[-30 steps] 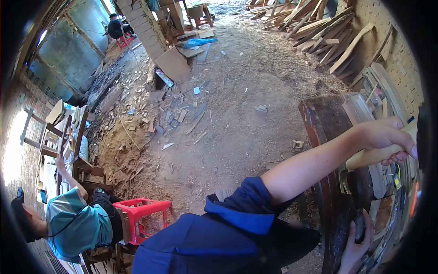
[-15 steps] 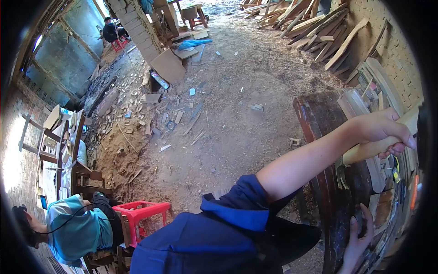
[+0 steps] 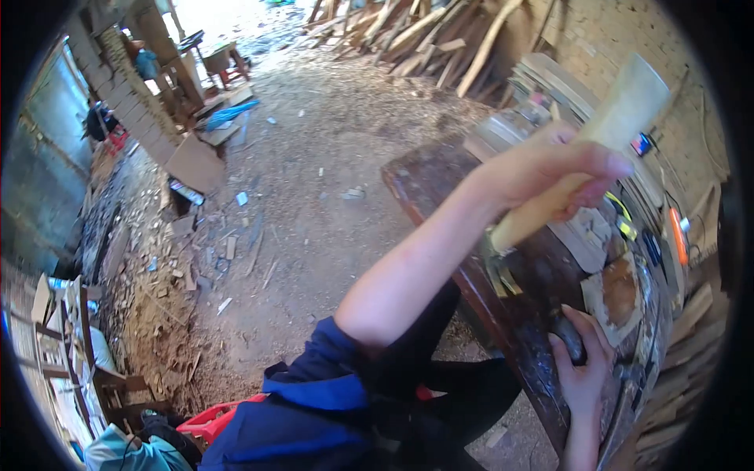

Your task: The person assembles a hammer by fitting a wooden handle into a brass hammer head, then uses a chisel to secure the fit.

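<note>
Left hand (image 3: 550,162) clenches a pale handle (image 3: 627,102), two o'clock; right hand (image 3: 585,378) half-curls round a dark lump (image 3: 569,339), four o'clock; likely steadying, needing firm grips next

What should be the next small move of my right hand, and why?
Perhaps firm up your right hand around the dark rounded object: thumb and fingers curve about it on the table, though contact is unclear, and your left hand is occupied gripping the pale piece.
</note>
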A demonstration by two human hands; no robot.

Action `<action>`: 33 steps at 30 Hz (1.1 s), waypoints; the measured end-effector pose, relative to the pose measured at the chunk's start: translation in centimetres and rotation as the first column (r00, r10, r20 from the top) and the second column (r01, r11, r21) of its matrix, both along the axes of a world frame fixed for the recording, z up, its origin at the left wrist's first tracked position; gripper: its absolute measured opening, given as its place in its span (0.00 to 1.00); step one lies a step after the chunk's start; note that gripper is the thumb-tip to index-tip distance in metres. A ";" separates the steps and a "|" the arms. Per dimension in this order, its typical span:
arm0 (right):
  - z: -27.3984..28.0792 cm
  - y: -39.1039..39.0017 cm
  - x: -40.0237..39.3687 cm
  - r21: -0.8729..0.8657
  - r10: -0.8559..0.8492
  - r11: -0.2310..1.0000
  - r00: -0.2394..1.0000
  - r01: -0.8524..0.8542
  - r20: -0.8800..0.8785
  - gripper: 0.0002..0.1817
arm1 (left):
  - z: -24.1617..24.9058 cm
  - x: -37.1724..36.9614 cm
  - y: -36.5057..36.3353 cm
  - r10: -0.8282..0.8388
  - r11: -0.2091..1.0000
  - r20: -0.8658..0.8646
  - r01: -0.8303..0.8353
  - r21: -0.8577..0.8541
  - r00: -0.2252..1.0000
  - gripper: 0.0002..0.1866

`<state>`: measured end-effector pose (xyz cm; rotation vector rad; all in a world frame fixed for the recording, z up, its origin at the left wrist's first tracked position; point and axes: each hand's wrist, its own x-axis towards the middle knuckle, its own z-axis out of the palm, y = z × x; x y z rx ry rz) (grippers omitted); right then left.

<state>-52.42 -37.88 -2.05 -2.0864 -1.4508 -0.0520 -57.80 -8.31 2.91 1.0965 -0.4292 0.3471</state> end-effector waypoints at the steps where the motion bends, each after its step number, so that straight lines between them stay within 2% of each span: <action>1: 0.0 0.0 0.0 -0.005 -0.002 1.000 1.000 0.002 -0.013 0.24 | 0.0 0.0 -0.2 0.022 1.000 0.011 -0.022 0.010 1.000 0.21; 5: 0.2 0.3 -0.3 -0.025 -0.055 0.998 0.983 0.052 -0.173 0.21 | 0.0 -0.2 -0.6 0.076 0.987 0.061 -0.084 0.137 0.995 0.28; 8: 0.5 0.2 -0.3 -0.061 -0.096 0.995 0.942 0.080 -0.322 0.21 | -0.2 0.1 -0.5 0.093 0.993 0.042 -0.096 0.063 0.995 0.28; 9: 0.5 0.2 -0.2 -0.076 -0.106 0.994 0.921 0.084 -0.376 0.21 | -0.1 0.2 -0.5 0.089 0.992 0.049 -0.093 0.087 0.995 0.28; 12: -0.2 0.2 0.1 -0.024 -0.074 0.997 0.919 0.070 -0.388 0.21 | -0.1 0.2 0.0 0.080 0.988 0.051 -0.086 0.128 0.995 0.28; 17: -0.3 -0.2 0.7 -0.014 0.006 1.000 1.000 -0.006 0.000 0.22 | -0.1 0.5 -0.1 -0.017 0.999 0.003 0.017 0.040 1.000 0.30; 19: -0.3 -0.3 0.9 -0.032 0.027 0.999 0.997 -0.024 0.072 0.25 | -0.4 0.7 0.0 -0.066 0.998 0.068 0.066 0.001 0.996 0.24; 20: -0.3 -0.4 0.9 -0.031 0.020 0.999 0.999 -0.019 0.044 0.24 | -0.5 0.7 0.1 -0.083 0.996 0.097 0.085 -0.017 0.992 0.21; 21: -0.2 -0.3 0.7 -0.028 0.018 0.999 1.000 -0.018 0.014 0.24 | -0.4 0.4 -0.2 -0.019 1.000 0.113 0.019 0.004 0.993 0.21; 24: -0.3 -0.2 0.4 -0.023 0.018 1.000 0.996 -0.020 -0.088 0.23 | -0.1 0.2 -0.5 -0.033 0.999 0.172 0.028 0.029 0.985 0.21; 25: -0.3 -0.2 0.4 -0.020 0.019 1.000 0.992 -0.022 -0.121 0.22 | 0.1 0.0 -1.2 0.183 0.966 0.137 -0.203 0.157 0.974 0.35; 28: -0.7 -0.4 0.4 0.012 0.016 1.000 0.971 -0.014 -0.238 0.22 | 0.3 0.0 -1.4 0.205 0.960 0.111 -0.222 0.172 0.972 0.35; 31: -0.2 -0.2 0.3 -0.034 -0.030 0.999 0.927 0.019 -0.375 0.21 | -0.3 0.4 -0.4 0.001 0.997 0.144 -0.012 0.077 0.990 0.24; 33: -0.6 -0.3 0.5 -0.002 -0.008 1.000 0.948 0.008 -0.318 0.21 | -0.3 0.5 -0.4 0.000 0.996 0.145 -0.012 0.083 0.989 0.24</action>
